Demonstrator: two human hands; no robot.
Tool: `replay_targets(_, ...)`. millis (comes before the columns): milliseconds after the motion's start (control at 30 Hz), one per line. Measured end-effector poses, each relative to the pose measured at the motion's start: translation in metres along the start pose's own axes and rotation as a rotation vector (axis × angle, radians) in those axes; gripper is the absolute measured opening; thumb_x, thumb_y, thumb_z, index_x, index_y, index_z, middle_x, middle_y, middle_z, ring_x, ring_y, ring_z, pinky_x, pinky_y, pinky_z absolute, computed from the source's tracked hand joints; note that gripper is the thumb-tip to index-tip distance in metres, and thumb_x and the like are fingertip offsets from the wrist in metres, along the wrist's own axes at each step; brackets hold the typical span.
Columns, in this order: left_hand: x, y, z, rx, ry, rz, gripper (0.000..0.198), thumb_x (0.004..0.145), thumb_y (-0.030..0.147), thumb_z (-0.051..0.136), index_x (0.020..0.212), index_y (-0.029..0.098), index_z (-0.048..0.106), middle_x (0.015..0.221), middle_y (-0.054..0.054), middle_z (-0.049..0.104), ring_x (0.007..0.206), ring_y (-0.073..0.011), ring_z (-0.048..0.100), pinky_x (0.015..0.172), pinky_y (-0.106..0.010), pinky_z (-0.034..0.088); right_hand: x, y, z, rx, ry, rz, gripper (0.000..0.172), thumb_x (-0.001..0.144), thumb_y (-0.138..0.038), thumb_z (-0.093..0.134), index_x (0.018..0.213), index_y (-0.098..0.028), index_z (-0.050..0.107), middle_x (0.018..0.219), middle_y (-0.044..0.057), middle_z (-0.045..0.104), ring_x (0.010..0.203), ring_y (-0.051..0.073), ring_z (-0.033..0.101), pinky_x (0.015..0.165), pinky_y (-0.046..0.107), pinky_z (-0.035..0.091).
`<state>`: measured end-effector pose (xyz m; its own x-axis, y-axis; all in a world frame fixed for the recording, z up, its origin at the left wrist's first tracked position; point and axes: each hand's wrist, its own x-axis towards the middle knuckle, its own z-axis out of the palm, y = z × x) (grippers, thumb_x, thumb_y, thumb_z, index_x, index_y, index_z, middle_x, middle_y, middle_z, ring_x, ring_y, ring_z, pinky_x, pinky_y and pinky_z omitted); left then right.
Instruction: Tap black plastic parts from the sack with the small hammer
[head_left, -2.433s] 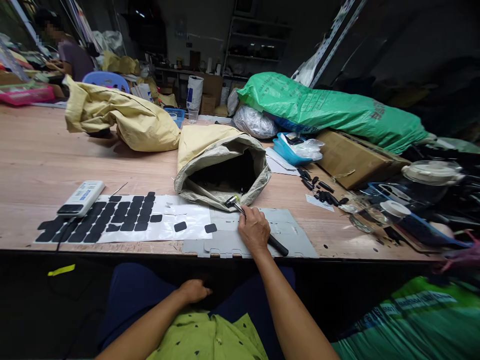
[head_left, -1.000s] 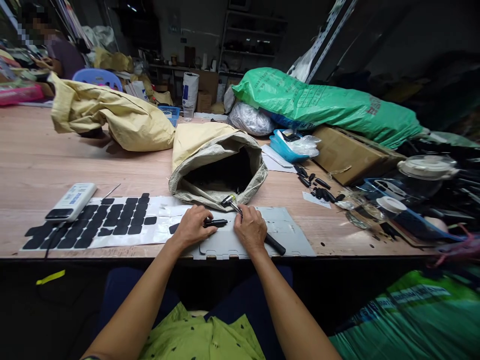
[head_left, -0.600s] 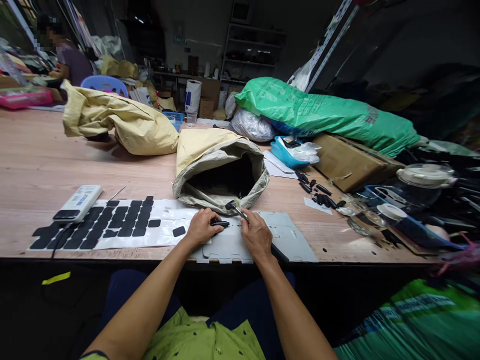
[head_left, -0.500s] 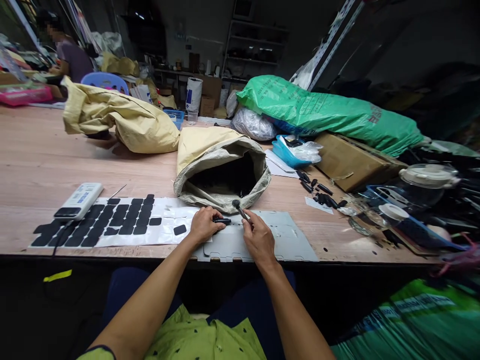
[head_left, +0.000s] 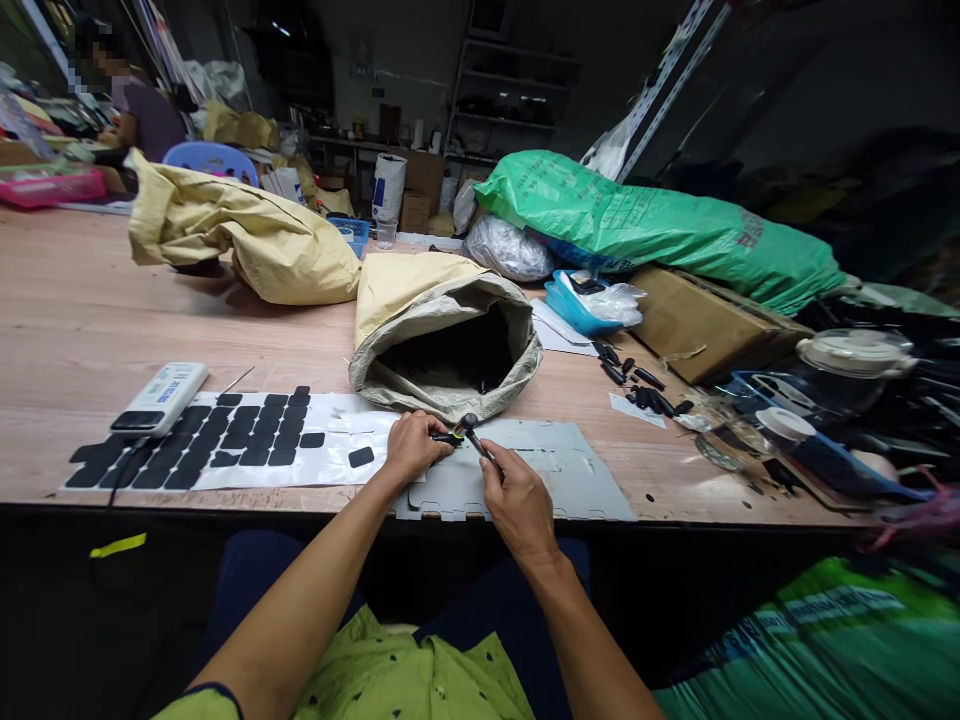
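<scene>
My left hand [head_left: 410, 445] is closed on a small black rod-shaped part [head_left: 448, 438], pinning it flat on the grey metal sheet [head_left: 570, 480] at the table's near edge. My right hand [head_left: 517, 500] grips the black handle of a small hammer [head_left: 471, 430], whose metal head rests on the free end of the part. Just behind both hands lies an open tan sack [head_left: 446, 340] with a dark inside.
White backing paper with several black pads [head_left: 247, 440] and a white remote [head_left: 160, 398] lie to the left. Loose black parts [head_left: 637, 385], a cardboard box [head_left: 705, 315], a green sack [head_left: 660, 225] and a blue tray [head_left: 581, 300] are to the right. Another person [head_left: 139, 110] sits far left.
My left hand came up from my lap and set a black part on the grey sheet. The hammer in my right hand was lifted, then brought down onto the part.
</scene>
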<state>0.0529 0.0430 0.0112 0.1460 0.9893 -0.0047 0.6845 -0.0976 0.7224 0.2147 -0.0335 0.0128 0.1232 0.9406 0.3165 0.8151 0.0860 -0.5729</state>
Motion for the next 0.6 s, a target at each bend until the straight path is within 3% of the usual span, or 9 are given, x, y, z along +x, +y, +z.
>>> replay_targets(167,0.0,0.0,0.0,0.034,-0.004,0.017,0.018,0.069,0.028,0.08,0.086,0.022,0.074,0.096,-0.001,0.07,0.096,-0.0226,0.057,0.082,-0.032,0.042,0.002,-0.01,0.0,0.036,0.017,-0.055,0.034,0.092,-0.025,0.046,0.12,-0.022,0.065,0.116,0.006,0.07,0.103,0.02,0.065,0.09,0.031,0.05)
replay_targets(367,-0.001,0.001,-0.001,0.077,-0.019,0.003,0.015,0.069,0.029,0.08,0.081,0.023,0.073,0.095,0.0,0.069,0.095,-0.0214,0.057,0.08,-0.03,0.042,0.0,-0.013,0.003,-0.006,-0.075,-0.038,0.033,0.092,-0.026,0.047,0.119,-0.024,0.066,0.114,0.004,0.07,0.102,0.019,0.065,0.087,0.03,0.049)
replay_targets(600,-0.002,-0.004,0.001,0.062,0.004,0.06,0.022,0.07,0.031,0.078,0.09,0.024,0.074,0.096,-0.001,0.069,0.095,-0.0229,0.056,0.081,-0.032,0.042,0.044,-0.005,-0.004,-0.15,0.07,0.023,0.03,0.091,-0.025,0.052,0.117,-0.026,0.067,0.109,0.003,0.069,0.095,0.019,0.061,0.078,0.028,0.043)
